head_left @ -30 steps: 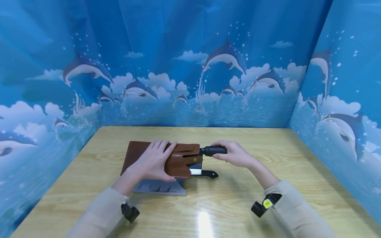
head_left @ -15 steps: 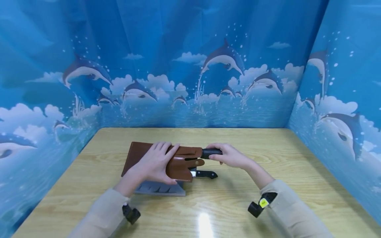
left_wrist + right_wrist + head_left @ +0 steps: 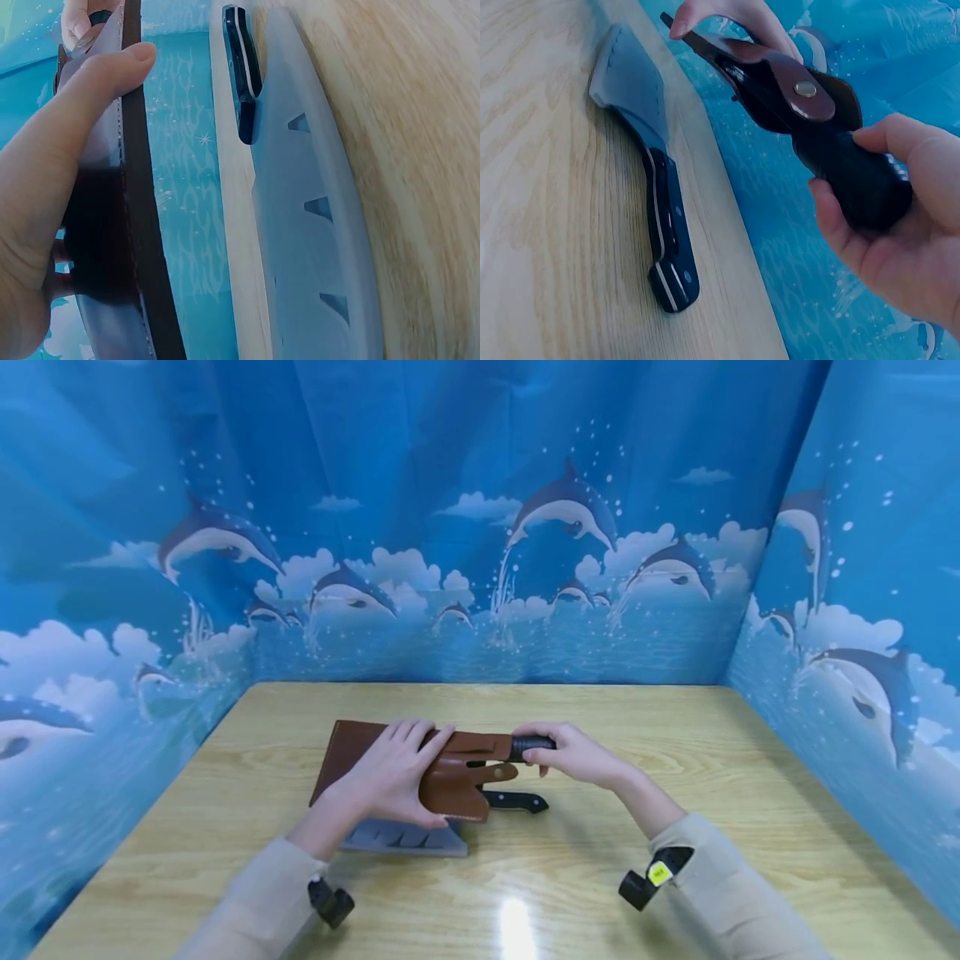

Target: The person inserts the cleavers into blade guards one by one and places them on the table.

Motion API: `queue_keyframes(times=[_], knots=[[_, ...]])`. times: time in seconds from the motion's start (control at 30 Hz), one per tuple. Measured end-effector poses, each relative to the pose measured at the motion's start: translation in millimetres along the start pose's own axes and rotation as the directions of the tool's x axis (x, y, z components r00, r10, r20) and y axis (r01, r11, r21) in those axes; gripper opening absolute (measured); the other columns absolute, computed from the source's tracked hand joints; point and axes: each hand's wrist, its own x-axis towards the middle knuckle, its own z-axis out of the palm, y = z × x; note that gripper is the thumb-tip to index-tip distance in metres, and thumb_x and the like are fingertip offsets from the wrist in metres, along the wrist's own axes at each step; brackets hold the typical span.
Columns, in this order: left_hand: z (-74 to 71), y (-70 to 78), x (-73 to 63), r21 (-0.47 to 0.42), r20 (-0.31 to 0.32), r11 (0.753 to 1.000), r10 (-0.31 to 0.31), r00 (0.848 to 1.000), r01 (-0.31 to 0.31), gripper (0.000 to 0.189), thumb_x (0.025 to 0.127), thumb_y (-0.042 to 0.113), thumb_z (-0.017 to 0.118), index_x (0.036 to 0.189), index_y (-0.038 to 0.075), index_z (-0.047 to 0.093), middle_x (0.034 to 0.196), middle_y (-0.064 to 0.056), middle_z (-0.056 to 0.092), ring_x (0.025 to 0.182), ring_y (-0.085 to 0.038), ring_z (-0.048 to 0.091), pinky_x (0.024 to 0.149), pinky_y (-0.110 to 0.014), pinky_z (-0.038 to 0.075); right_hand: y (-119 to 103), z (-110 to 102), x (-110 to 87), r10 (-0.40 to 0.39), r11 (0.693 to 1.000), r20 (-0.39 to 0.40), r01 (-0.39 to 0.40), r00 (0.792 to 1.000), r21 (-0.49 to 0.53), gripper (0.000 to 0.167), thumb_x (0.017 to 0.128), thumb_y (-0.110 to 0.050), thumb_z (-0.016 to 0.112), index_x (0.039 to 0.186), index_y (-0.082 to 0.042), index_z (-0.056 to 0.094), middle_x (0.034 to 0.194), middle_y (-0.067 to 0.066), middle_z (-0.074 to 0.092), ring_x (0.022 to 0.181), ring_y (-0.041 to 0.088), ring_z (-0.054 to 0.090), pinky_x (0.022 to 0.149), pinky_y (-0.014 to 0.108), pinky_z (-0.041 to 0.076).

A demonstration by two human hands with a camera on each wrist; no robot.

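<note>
A broad brown leather sheath [image 3: 457, 789] is held above the table, gripped by my left hand [image 3: 390, 768] with the thumb at its near edge. From its right end sticks the black grip of a cleaver [image 3: 530, 746]; the blade is hidden inside the sheath. My right hand [image 3: 573, 753] holds that grip, fingers and thumb curled round it in the right wrist view. The sheath's snap strap [image 3: 810, 94] with a metal stud lies beside the grip. Below rests another knife [image 3: 673, 225], with a black riveted handle and a wide grey blade [image 3: 315, 202] with dark notches, partly covered from above.
The wooden table [image 3: 637, 718] carries the second knife under the raised sheath. A blue dolphin-print curtain [image 3: 480, 643] stands behind and on both sides. Wrist cameras sit on the left sleeve [image 3: 255, 893] and right sleeve [image 3: 731, 885].
My right hand has moved left, sliding the cleaver deeper into the sheath, so its dark blade no longer shows. The sheath has shifted slightly right and toward me.
</note>
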Motion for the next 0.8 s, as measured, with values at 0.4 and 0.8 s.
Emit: queue_keyframes(times=[0.4,0.8], knots=[[1.6,-5.9,-4.7,-0.006,-0.036,1.0,-0.003,0.999,0.003,0.12,0.056,0.079,0.061,0.148,0.011,0.024,0.13,-0.016,0.041,0.118,-0.033,0.04,0.099,-0.05,0.033,-1,0,-1.6,0.046,0.997,-0.049,-0.042,0.998,0.071,0.042,0.093,-0.015,0.055,0.128,0.007,0.048,0.091,0.018,0.06,0.072,0.023,0.059,0.071,0.045,0.052],[5.3,-6.8,-1.4,0.004,-0.066,1.0,0.012,0.998,-0.011,0.121,0.056,0.081,0.06,0.147,0.01,0.025,0.13,-0.02,0.042,0.117,-0.035,0.041,0.097,-0.052,0.034,3,11,2.8,-0.005,0.984,-0.107,0.024,0.994,0.178,0.043,0.093,-0.016,0.056,0.129,0.007,0.049,0.098,0.016,0.06,0.087,0.036,0.059,0.08,0.044,0.05]])
